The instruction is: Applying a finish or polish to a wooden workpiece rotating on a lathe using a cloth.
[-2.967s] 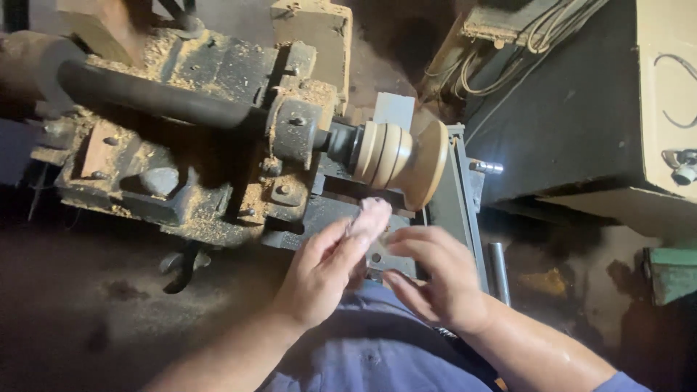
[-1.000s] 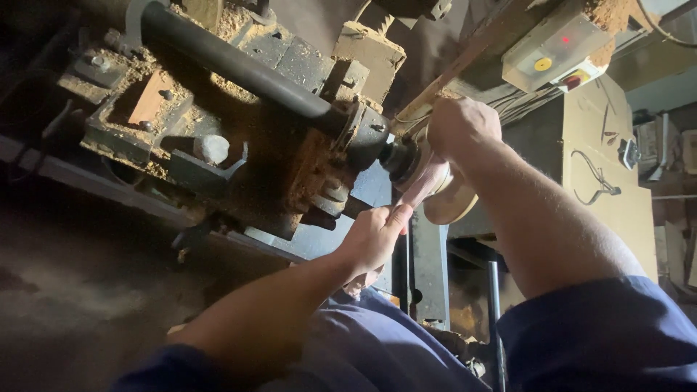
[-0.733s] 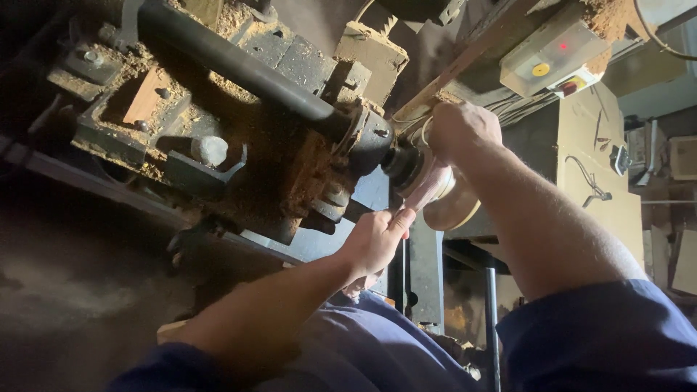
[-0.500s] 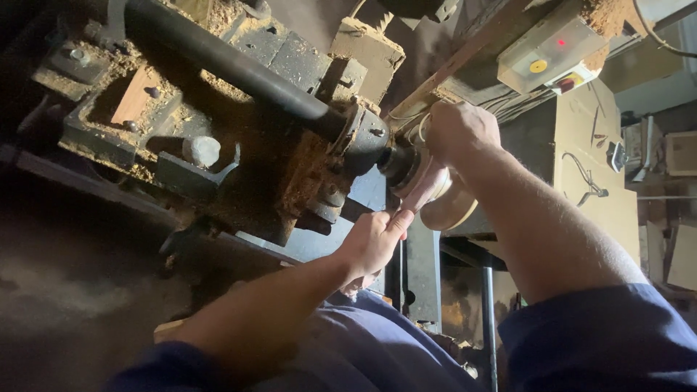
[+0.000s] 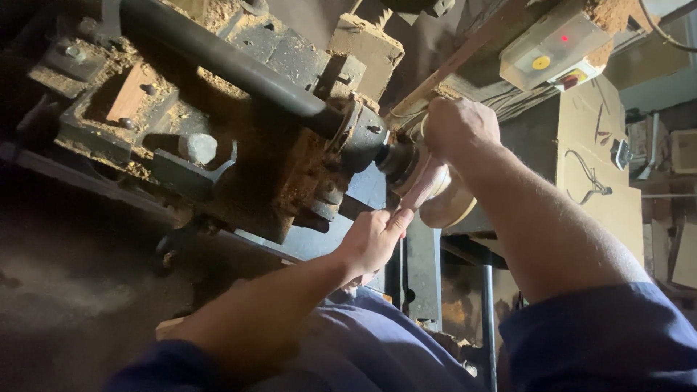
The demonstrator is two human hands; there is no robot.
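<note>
Since 3 seconds ago both hands have left the space below the lathe [image 5: 239, 138] and risen to the workpiece; over the last second they barely shift. The left hand [image 5: 374, 239] pinches the lower end of a pale strip [image 5: 423, 185], thumb and forefinger pressed together on it. The right hand [image 5: 457, 127] is closed in a fist above, apparently gripping the strip's upper end, though the fingers hide the contact. The strip runs taut between the 2 hands, wrapped against the round wooden workpiece [image 5: 446, 203] mounted on the chuck [image 5: 385, 156] at the lathe's right end.

Judgement: the step in hand is rubbing or sanding the turned piece with the strip. The next move calls for steady tension and keeping fingers off the chuck.

Room is tight: the sawdust-caked lathe body crowds the left hand's upper side, a wooden slat [image 5: 465, 54] passes just behind the right hand, and a switch box [image 5: 555, 47] sits above right. Open room lies below, toward the blue trousers [image 5: 377, 348].
</note>
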